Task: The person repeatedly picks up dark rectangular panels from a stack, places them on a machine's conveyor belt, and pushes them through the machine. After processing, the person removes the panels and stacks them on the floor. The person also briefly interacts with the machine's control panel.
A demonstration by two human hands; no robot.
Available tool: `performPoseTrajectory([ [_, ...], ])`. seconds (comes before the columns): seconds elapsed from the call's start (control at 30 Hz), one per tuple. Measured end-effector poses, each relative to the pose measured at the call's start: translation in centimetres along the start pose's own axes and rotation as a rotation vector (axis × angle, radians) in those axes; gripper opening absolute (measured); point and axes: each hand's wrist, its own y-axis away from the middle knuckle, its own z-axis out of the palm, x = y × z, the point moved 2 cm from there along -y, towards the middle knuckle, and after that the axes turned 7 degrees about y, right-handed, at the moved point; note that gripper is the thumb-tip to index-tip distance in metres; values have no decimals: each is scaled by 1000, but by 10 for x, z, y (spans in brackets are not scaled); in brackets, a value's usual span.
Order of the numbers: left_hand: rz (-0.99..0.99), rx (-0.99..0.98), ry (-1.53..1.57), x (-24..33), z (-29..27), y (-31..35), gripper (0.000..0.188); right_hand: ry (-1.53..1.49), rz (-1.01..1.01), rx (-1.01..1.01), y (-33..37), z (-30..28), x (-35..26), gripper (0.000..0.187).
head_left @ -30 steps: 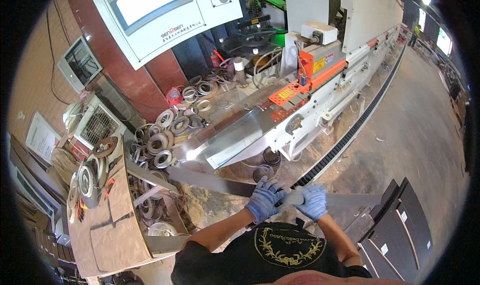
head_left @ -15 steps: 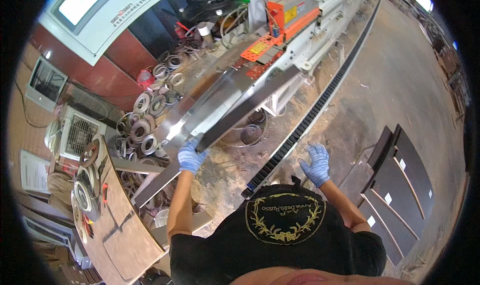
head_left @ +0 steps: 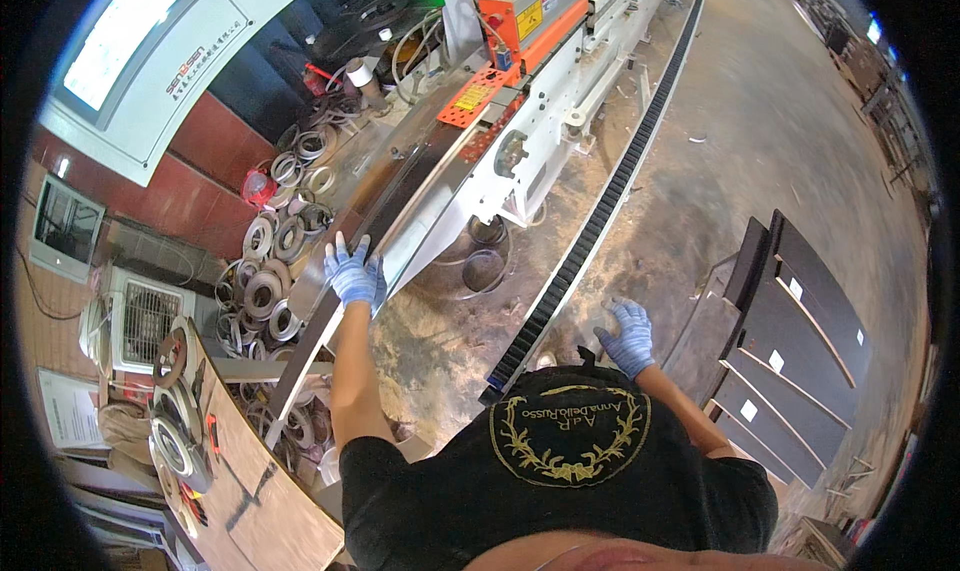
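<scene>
My left hand (head_left: 352, 274), in a blue-grey knit glove, lies with fingers spread at the near end of a long dark panel strip (head_left: 412, 178). The strip rests on the machine's infeed bed (head_left: 425, 221), its far end by the orange perforated guard (head_left: 472, 98). My right hand (head_left: 628, 337), gloved the same way, hangs with its fingers apart and nothing in it. It is to the right of the black roller conveyor (head_left: 585, 256), apart from it.
Edge-band rolls (head_left: 265, 293) lie heaped beyond my left hand. A wooden board (head_left: 250, 501) with rolls and small tools stands at lower left. Dark panels (head_left: 800, 346) are stacked at right. The white control cabinet (head_left: 190, 71) rises at upper left.
The dark strip, earlier slanting out over the machine's near side, now lies on the bed. My left hand has shifted left and forward and spread its fingers. My right hand has moved slightly.
</scene>
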Motion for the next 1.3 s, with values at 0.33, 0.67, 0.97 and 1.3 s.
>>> performPoseTrajectory([
  [0.33, -20, 27, -19, 35, 36, -50, 45, 59, 176, -135, 7, 12, 6, 51],
  [0.67, -1, 71, 22, 30, 43, -51, 44, -40, 97, -211, 13, 31, -13, 51],
  [0.97, -8, 85, 24, 31, 43, -51, 43, -71, 53, -249, 13, 32, -17, 48],
  [1.3, -7, 83, 50, 34, 39, -50, 42, -75, 72, -316, 9, 32, -20, 47],
])
